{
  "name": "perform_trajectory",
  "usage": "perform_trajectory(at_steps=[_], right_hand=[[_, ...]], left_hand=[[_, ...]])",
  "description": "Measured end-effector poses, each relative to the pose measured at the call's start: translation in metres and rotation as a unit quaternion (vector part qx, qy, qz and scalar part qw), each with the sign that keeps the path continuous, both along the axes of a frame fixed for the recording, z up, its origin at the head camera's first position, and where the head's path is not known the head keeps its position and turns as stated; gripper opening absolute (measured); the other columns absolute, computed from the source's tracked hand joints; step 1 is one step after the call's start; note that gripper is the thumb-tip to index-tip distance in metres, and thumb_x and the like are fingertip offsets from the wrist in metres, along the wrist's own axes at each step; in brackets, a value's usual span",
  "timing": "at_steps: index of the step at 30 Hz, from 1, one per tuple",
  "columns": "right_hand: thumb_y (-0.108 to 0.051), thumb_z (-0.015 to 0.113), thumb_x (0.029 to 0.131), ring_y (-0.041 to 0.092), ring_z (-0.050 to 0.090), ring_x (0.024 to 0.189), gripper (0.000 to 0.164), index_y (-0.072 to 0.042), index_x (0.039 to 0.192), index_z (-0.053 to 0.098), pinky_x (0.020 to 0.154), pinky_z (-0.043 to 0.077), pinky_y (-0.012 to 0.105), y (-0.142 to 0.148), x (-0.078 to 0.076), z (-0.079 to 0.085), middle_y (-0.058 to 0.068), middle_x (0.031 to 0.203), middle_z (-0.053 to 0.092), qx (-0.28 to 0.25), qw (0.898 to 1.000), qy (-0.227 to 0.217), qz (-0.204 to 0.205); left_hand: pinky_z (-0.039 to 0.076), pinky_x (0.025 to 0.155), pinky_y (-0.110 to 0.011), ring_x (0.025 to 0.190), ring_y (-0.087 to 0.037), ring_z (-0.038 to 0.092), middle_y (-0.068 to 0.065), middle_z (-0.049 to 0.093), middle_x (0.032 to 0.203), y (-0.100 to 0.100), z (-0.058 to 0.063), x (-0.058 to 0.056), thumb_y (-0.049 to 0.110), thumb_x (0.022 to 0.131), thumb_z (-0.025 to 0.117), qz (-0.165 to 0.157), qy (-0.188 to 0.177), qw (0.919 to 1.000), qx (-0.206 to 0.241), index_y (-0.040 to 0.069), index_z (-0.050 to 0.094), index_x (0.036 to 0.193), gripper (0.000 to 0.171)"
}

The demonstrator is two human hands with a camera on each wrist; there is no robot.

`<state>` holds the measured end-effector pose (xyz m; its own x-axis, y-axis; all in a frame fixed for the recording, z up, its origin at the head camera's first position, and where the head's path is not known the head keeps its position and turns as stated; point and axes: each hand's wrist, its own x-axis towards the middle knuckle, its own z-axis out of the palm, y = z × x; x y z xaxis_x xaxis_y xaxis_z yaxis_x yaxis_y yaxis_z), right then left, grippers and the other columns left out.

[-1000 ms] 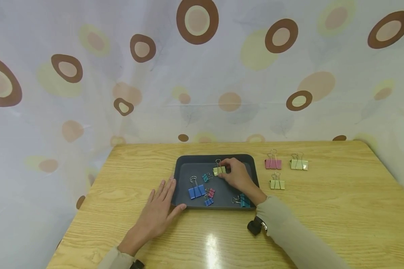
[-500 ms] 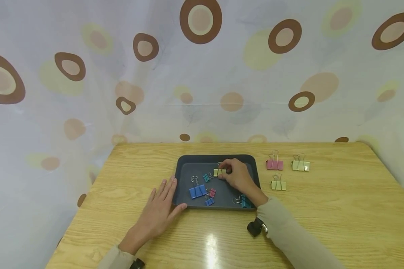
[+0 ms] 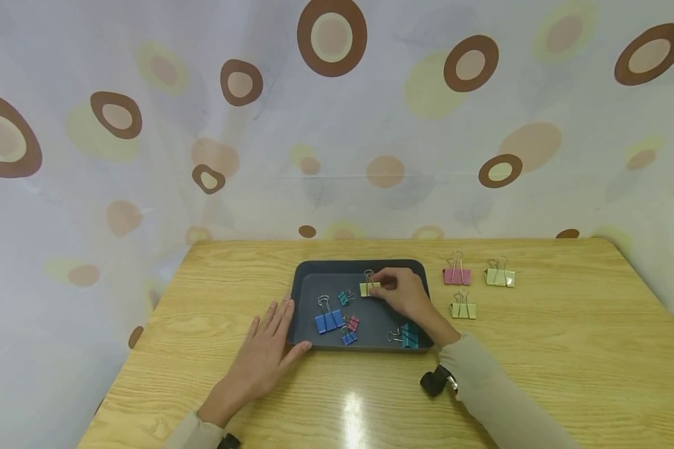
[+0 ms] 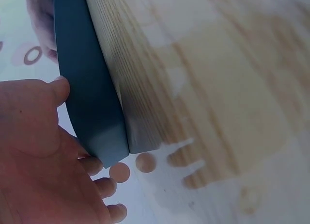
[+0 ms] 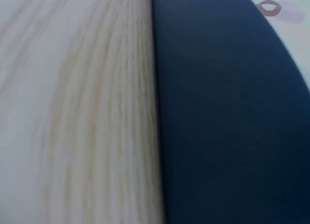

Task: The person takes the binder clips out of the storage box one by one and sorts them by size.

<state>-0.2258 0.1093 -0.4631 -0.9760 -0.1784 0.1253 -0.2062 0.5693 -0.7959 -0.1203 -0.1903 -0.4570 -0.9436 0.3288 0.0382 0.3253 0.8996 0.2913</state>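
My right hand pinches a yellow binder clip over the dark tray, with the clip's wire handles pointing away from me. My left hand lies with straight fingers against the tray's left edge, thumb at its near corner; the left wrist view shows this hand touching the tray wall. Inside the tray are a large blue binder clip, a small teal one, a small pink one, a small blue one and a larger teal one. The right wrist view shows only tray wall and table.
On the wooden table, right of the tray, stand a pink binder clip, a pale green one and a yellow one. A patterned curtain hangs behind the table.
My right hand has shifted slightly to the right with the yellow binder clip between its fingers. The left hand and the other clips have kept their places.
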Motion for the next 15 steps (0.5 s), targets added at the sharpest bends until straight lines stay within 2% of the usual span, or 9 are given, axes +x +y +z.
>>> perform_trajectory(at_steps=[9,15], right_hand=[[-0.008,0.082,0.088,0.030,0.074,0.092,0.016,-0.003,0.103,0.078,0.080,0.061,0.044,0.015,0.010,0.010,0.014,0.104,0.075,-0.053,0.998,0.009,0.023],[-0.009,0.081,0.089,0.028,0.073,0.094,0.017,-0.004,0.105,0.079,0.082,0.061,0.041,0.024,0.018,0.016,0.013,0.107,0.075,-0.068,0.997,0.005,0.027]], left_hand=[[0.016,0.121,-0.064,0.156,-0.037,0.014,-0.011,0.013,0.170,0.000,0.000,0.000,0.055,0.105,0.049,0.001,-0.002,1.0000,0.000,0.003,0.018,0.164,0.084],[0.016,0.121,-0.064,0.156,-0.037,0.014,-0.011,0.013,0.170,0.001,0.001,0.001,0.057,0.105,0.047,0.002,-0.003,1.0000,-0.003,0.002,0.019,0.163,0.085]])
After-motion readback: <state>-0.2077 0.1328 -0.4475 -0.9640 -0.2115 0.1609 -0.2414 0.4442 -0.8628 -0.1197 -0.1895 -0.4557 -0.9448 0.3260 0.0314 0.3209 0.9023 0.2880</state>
